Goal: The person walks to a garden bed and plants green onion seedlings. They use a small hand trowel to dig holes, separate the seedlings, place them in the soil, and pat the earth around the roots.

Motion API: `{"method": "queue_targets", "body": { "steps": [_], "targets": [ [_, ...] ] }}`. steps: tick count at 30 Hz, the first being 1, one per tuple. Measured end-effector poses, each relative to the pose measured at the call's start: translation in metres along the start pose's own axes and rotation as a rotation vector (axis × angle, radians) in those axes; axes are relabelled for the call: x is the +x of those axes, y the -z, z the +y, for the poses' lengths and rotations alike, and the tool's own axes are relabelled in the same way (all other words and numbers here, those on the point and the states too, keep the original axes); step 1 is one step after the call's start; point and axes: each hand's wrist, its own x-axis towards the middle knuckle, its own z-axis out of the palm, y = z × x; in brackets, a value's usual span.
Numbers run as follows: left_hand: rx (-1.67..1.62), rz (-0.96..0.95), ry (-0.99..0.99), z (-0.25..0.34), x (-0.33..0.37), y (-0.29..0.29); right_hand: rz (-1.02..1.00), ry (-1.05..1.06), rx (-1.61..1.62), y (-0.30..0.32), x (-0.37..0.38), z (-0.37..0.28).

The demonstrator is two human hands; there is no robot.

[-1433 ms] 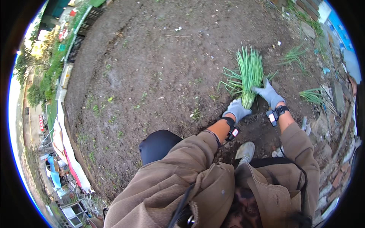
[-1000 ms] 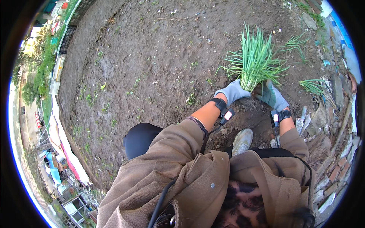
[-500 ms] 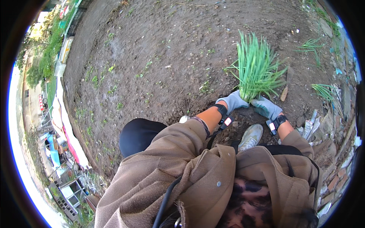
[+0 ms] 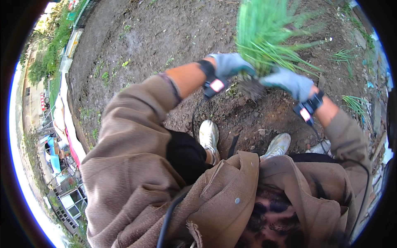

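Observation:
A large bunch of green onions (image 4: 264,37), its long leaves smeared by motion, is held up in front of me. A dark, soil-caked root ball (image 4: 253,89) hangs from its lower end, above the ground. My left hand (image 4: 232,65), in a grey-blue glove, is closed on the base of the stems from the left. From the other side, my right hand (image 4: 289,82), gloved the same way, grips the base too. The fingertips of both hands are partly hidden by the leaves and blur.
Loose brown soil (image 4: 182,49) with small weeds (image 4: 105,77) spreads around. Other green onion clumps (image 4: 355,104) grow at the right, near rubble along the edge. My pale shoes (image 4: 209,134) stand close below the bunch. A pale sheet barrier (image 4: 62,111) borders the plot at left.
The bunch has come up out of the ground with its roots, both hands rising with it. My left arm has swung outward and my left shoe now shows.

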Motion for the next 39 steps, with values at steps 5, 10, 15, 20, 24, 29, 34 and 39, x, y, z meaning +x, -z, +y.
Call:
{"method": "queue_targets", "body": {
  "steps": [5,10,15,20,24,29,34,39],
  "targets": [
    [-0.593,0.267,0.368,-0.012,-0.108,0.021,-0.037,0.033,-0.212,-0.038,0.1,-0.037],
    [-1.39,0.758,0.518,-0.045,-0.179,-0.028,0.054,0.116,-0.352,-0.08,0.197,-0.002],
    [-0.858,0.629,0.677,-0.098,-0.22,-0.079,0.199,-0.123,-0.045,-0.106,0.222,0.047],
    [-0.737,0.711,0.446,-0.141,-0.226,-0.109,0.44,-0.257,-0.099,-0.111,0.223,0.064],
    [-1.341,0.77,0.501,-0.131,-0.218,-0.104,0.577,-0.125,0.051,-0.119,0.23,0.06],
    [-1.654,0.77,0.436,-0.097,-0.218,-0.089,0.61,-0.227,-0.124,-0.119,0.235,0.052],
    [-1.579,0.882,0.64,-0.064,-0.221,-0.092,0.582,-0.247,-0.298,-0.106,0.23,0.055],
    [-1.31,1.098,0.868,-0.062,-0.187,-0.09,0.672,-0.233,-0.287,-0.104,0.23,0.06]
  ]
}}
